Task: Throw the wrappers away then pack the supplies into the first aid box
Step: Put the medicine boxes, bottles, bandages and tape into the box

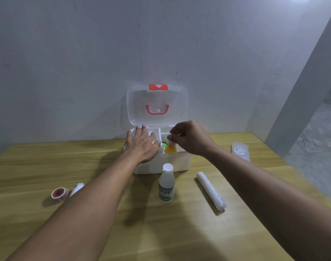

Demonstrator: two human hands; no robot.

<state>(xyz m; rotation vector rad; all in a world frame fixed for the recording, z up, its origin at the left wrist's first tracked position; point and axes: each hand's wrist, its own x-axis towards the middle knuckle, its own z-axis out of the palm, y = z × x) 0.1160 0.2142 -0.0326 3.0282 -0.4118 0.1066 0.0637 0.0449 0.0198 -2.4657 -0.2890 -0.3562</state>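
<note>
Packing now: left hand point(142, 143) spread flat on the box point(161, 164); right hand point(189, 137) pinching the yellow bottle point(170, 147) inside; next, release, fetch near white bottle point(166, 183).

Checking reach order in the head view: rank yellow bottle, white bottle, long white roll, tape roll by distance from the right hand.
1. yellow bottle: in the first aid box, at the right hand fingertips.
2. white bottle: upright, just in front of the box.
3. long white roll: lying right of that bottle.
4. tape roll: far left on the table.
</note>
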